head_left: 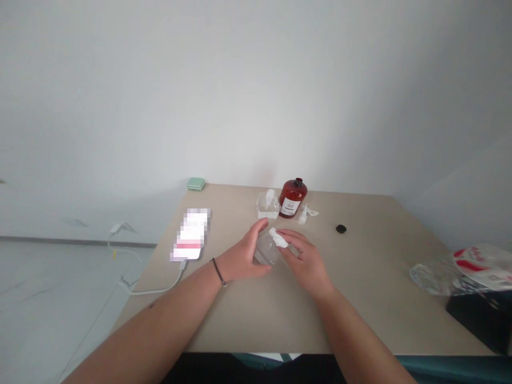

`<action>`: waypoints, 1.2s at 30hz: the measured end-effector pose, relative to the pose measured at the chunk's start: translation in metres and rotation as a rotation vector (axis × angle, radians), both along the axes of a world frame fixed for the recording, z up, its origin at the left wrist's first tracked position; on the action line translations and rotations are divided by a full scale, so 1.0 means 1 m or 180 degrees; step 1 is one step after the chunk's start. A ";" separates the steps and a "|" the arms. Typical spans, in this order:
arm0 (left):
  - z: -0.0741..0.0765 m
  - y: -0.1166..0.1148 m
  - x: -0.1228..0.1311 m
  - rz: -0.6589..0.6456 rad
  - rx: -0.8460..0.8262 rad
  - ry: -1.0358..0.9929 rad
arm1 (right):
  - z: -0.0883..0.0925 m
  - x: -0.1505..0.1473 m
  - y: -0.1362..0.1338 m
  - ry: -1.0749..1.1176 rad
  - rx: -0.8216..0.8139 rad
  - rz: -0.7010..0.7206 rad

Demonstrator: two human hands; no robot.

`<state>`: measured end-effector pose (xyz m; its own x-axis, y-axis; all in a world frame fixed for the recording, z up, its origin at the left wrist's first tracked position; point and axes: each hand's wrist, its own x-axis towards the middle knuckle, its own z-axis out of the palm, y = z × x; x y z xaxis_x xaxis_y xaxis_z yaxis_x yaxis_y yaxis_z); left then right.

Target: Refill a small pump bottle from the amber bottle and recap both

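Near the middle of the table a small clear container [265, 249] sits between my hands. My left hand [244, 257] curves around its left side, thumb on the near side and fingers on the far side. A crumpled white tissue [279, 238] is pinched in my right hand [303, 260], over the container's right side. Just beyond stands a second clear container [268, 214] with white tissue sticking up out of it. Beside that is an upright brown bottle [293, 197] with a white label and no cap on its neck. A white pump head [303, 215] lies right of the bottle.
On the left a phone [191, 234] lies with its screen lit, a white cable [156, 291] running off the table edge. A green case [196, 184] is at the back left corner. A black object [341, 229] and a plastic bag [480, 266] are to the right.
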<state>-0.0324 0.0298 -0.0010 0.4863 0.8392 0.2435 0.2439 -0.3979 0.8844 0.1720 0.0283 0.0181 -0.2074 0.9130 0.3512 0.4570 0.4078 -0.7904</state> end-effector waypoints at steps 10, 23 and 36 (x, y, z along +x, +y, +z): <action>-0.001 0.001 0.008 0.0538 -0.0255 -0.0124 | 0.000 -0.002 0.001 -0.0055 0.0107 0.0155; -0.002 -0.014 0.021 0.0631 0.0023 -0.0034 | -0.002 -0.006 -0.003 0.0000 0.0155 -0.0079; -0.013 -0.004 0.007 0.0500 -0.0209 -0.0244 | -0.010 0.078 0.011 -0.1629 0.0292 -0.0752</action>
<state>-0.0251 0.0255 -0.0140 0.3300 0.9187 0.2170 0.2295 -0.3010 0.9256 0.2500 0.0394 0.0076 -0.1658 0.9258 0.3398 0.8594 0.3046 -0.4106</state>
